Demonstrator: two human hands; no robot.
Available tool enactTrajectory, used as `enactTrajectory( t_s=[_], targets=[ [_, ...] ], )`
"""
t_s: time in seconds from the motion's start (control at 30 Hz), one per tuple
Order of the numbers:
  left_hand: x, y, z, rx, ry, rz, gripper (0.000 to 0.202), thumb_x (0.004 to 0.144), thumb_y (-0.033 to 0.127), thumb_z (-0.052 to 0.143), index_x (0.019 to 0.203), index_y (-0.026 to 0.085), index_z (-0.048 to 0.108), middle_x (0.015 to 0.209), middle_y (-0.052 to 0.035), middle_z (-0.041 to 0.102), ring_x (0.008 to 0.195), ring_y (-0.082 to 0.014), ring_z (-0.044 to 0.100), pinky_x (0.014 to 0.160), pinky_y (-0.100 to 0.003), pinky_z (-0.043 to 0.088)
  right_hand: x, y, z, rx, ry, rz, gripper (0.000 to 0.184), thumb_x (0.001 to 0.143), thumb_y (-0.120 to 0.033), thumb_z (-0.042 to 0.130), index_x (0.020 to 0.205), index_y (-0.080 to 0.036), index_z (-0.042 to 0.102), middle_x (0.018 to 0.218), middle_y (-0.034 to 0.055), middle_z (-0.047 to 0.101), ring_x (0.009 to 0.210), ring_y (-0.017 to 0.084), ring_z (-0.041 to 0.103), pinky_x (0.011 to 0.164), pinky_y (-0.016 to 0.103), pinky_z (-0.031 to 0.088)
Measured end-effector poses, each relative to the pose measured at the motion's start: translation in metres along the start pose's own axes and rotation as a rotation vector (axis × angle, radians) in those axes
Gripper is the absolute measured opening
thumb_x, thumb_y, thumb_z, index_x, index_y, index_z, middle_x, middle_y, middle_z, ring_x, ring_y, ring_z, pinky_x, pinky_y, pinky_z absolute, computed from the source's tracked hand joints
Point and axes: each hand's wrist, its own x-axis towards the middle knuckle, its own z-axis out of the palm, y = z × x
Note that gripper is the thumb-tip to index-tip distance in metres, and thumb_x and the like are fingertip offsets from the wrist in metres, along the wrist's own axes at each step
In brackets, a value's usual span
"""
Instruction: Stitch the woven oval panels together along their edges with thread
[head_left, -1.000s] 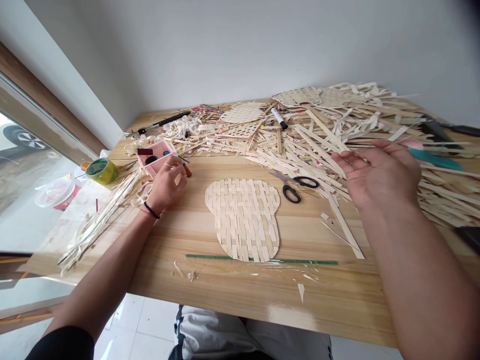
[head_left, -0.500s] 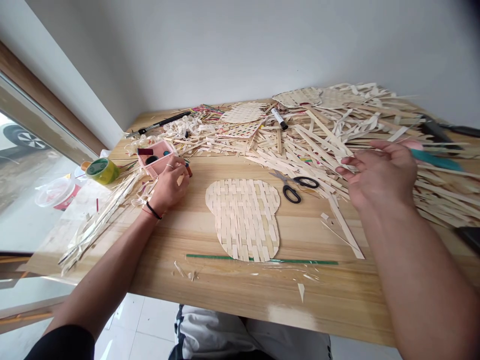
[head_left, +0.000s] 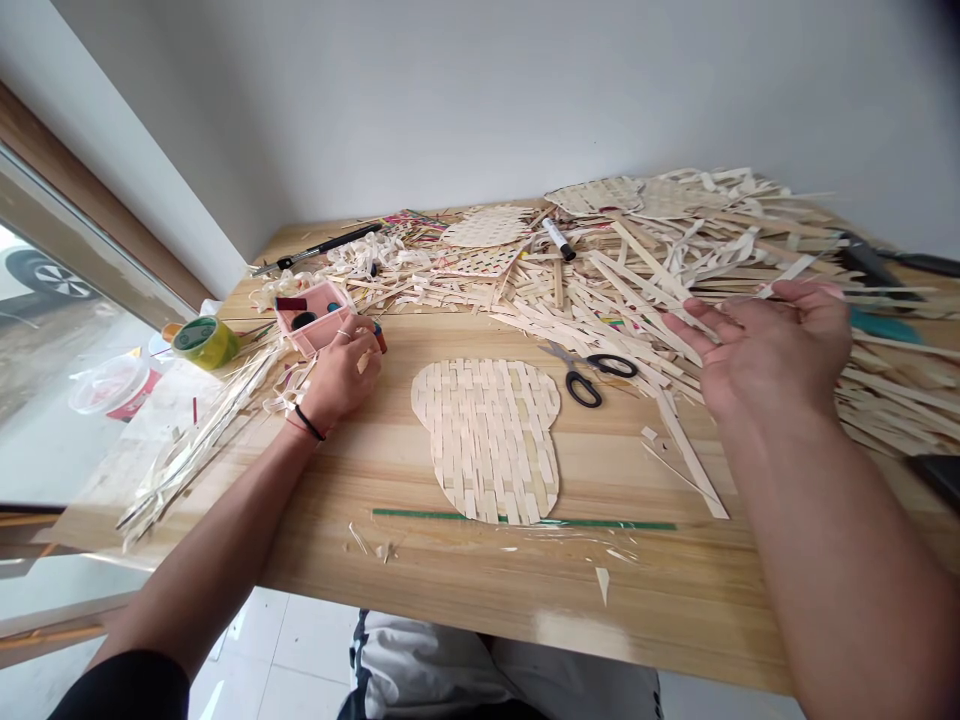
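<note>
A heart-shaped woven mat [head_left: 487, 440] of pale strips lies flat in the middle of the wooden table [head_left: 450, 580]. My left hand [head_left: 337, 378] rests to its left beside a pink box [head_left: 309, 308], fingers curled around a small reddish-tipped object [head_left: 379, 338]. My right hand [head_left: 772, 350] hovers palm up, fingers spread, over a big pile of loose pale strips [head_left: 675, 270]; its fingertips touch a few of them. Black-handled scissors [head_left: 589, 378] lie between the mat and my right hand.
A thin green strip [head_left: 570, 523] lies along the mat's near edge. A green-and-yellow tape roll [head_left: 201, 340] and a plastic tub [head_left: 112, 385] sit far left. A marker [head_left: 559, 238], smaller woven pieces [head_left: 484, 228] and a black tool [head_left: 322, 247] lie at the back.
My right hand opened wider and shifted slightly right over the strip pile. My left hand crept a little right, still curled. The mat and scissors stayed put.
</note>
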Motion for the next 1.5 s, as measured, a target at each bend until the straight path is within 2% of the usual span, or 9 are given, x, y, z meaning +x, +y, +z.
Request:
enactTrajectory(
  t_s=[0.13,0.27,0.37,0.53,0.73,0.9,1.1,1.27,1.5],
  targets=[
    [-0.001,-0.001,0.001,0.024,0.021,0.007,0.012,0.096,0.015,0.058,0.091,0.022,0.067,0.128,-0.0120,0.068,0.108,-0.0261,0.072,0.093,-0.041,0.059,0.007,0.003,-0.004,-0.020,0.037,-0.041,0.048,0.055,-0.001,0.048,0.095,-0.027,0.044,0.083,-0.0102,0.054,0.063,0.010,0.060,0.073,0.037,0.070],
    [-0.001,0.000,0.001,0.038,0.020,0.009,0.012,0.096,0.015,0.059,0.094,0.021,0.068,0.128,-0.0121,0.068,0.102,-0.0247,0.072,0.088,-0.040,0.058,0.017,0.007,-0.008,-0.059,0.091,-0.080,0.049,0.057,-0.001,0.049,0.098,-0.026,0.046,0.090,-0.0092,0.057,0.064,0.006,0.054,0.069,0.028,0.063],
    [-0.001,0.001,0.001,0.031,0.019,0.021,0.013,0.096,0.013,0.058,0.094,0.021,0.068,0.128,-0.0121,0.068,0.100,-0.0238,0.071,0.085,-0.039,0.058,0.022,0.008,-0.009,-0.069,0.113,-0.071,0.050,0.057,0.000,0.049,0.100,-0.026,0.047,0.095,-0.0074,0.059,0.065,0.006,0.053,0.066,0.025,0.057],
    [-0.001,0.002,-0.001,0.031,0.010,0.023,0.015,0.096,0.013,0.057,0.094,0.021,0.070,0.129,-0.0114,0.069,0.096,-0.0224,0.071,0.084,-0.039,0.057,0.022,0.004,-0.008,-0.095,0.130,-0.060,0.054,0.051,-0.003,0.047,0.100,-0.026,0.046,0.086,-0.0078,0.057,0.065,0.010,0.053,0.062,0.022,0.052],
    [0.000,-0.001,-0.002,0.034,0.068,0.043,0.018,0.097,0.013,0.056,0.089,0.021,0.070,0.123,-0.0108,0.070,0.106,-0.0247,0.071,0.090,-0.039,0.058,0.021,0.003,-0.008,-0.112,0.147,-0.062,0.052,0.049,-0.005,0.045,0.096,-0.026,0.046,0.085,-0.0084,0.055,0.063,0.009,0.050,0.061,0.022,0.051],
    [0.001,-0.003,-0.003,0.002,0.068,0.034,0.019,0.095,0.012,0.055,0.087,0.021,0.069,0.120,-0.0110,0.070,0.105,-0.0239,0.071,0.085,-0.036,0.059,0.024,0.004,-0.010,-0.098,0.134,-0.080,0.048,0.053,-0.004,0.045,0.095,-0.026,0.045,0.089,-0.0075,0.056,0.061,0.008,0.050,0.055,0.019,0.048],
    [0.001,-0.009,-0.005,0.040,0.067,-0.072,0.013,0.090,0.011,0.057,0.083,0.020,0.063,0.124,-0.0113,0.070,0.098,-0.0224,0.072,0.077,-0.034,0.060,0.034,0.006,-0.013,-0.099,0.179,-0.113,0.046,0.056,-0.004,0.044,0.096,-0.026,0.046,0.087,-0.0060,0.056,0.057,0.008,0.048,0.044,0.013,0.042],
    [-0.001,-0.013,-0.008,0.023,0.094,-0.140,0.010,0.089,0.013,0.059,0.083,0.021,0.062,0.125,-0.0116,0.070,0.100,-0.0246,0.072,0.072,-0.034,0.061,0.029,0.004,-0.011,-0.111,0.199,-0.131,0.042,0.061,0.001,0.046,0.094,-0.025,0.043,0.089,-0.0063,0.057,0.055,0.006,0.048,0.043,0.012,0.041],
    [0.000,0.002,-0.014,-0.122,0.035,0.015,0.013,0.095,0.017,0.059,0.086,0.022,0.067,0.124,-0.0106,0.071,0.114,-0.0246,0.071,0.084,-0.036,0.065,0.018,0.000,-0.006,-0.116,0.183,-0.141,0.043,0.061,0.002,0.046,0.095,-0.025,0.042,0.084,-0.0071,0.055,0.059,0.008,0.050,0.045,0.013,0.040]
  ],
)
